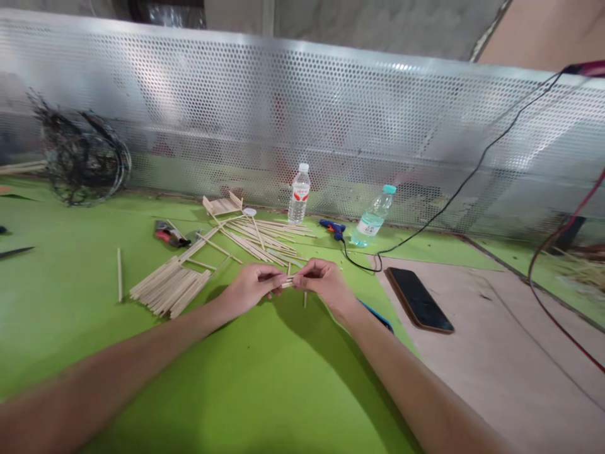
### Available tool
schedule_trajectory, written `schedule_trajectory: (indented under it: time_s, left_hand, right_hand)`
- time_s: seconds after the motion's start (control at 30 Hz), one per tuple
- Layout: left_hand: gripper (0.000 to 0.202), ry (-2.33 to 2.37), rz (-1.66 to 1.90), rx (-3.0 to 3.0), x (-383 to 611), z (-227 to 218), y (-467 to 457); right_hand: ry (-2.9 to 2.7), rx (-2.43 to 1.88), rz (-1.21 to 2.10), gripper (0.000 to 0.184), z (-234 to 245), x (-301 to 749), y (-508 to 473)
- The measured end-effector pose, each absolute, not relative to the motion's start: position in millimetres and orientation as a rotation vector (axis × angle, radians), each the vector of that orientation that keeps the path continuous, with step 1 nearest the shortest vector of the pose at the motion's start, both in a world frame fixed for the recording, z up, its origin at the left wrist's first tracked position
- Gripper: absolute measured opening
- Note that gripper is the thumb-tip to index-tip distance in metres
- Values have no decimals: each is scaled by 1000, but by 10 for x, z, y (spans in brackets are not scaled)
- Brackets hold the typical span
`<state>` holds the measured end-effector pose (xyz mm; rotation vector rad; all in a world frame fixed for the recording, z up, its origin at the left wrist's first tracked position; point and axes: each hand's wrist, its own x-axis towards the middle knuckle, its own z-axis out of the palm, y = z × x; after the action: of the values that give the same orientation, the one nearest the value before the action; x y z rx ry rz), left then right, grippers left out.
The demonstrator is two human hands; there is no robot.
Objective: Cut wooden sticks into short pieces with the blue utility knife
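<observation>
My left hand (253, 287) and my right hand (321, 279) meet over the green table (265, 378), both pinched on a small wooden stick piece (288, 282) held between them. A short stick hangs down from it just below my right hand. To the left lies a flat bundle of wooden sticks (170, 287). Beyond my hands is a loose spread of long sticks (258, 236). A small frame built of sticks (222, 205) stands at the back.
Two water bottles (299, 193) (373, 217) and a blue glue gun (333, 228) with a black cable stand near the perforated metal wall (302, 126). A black phone (418, 298) lies on the brown surface at right. A coil of black wire (82, 154) and pliers (169, 234) are at left.
</observation>
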<state>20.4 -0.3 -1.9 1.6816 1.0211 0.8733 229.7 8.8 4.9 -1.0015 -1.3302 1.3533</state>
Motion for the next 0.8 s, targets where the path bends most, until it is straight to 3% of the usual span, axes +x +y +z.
schedule_trajectory:
  time_s: [0.37,0.57,0.8]
  left_hand:
    - [37,1142,1094,1734,359,21,-168]
    - [26,1164,1153,1722,383,10,-124]
    - [33,1187,1192,1455,320,21,-32]
  right_hand:
    - [-1285,-995,1143,34,71,1912,-184]
    - [-1397,-1049,1012,35,53,1858,-201]
    - [-1707,-1093,872,32,16,1981,-26]
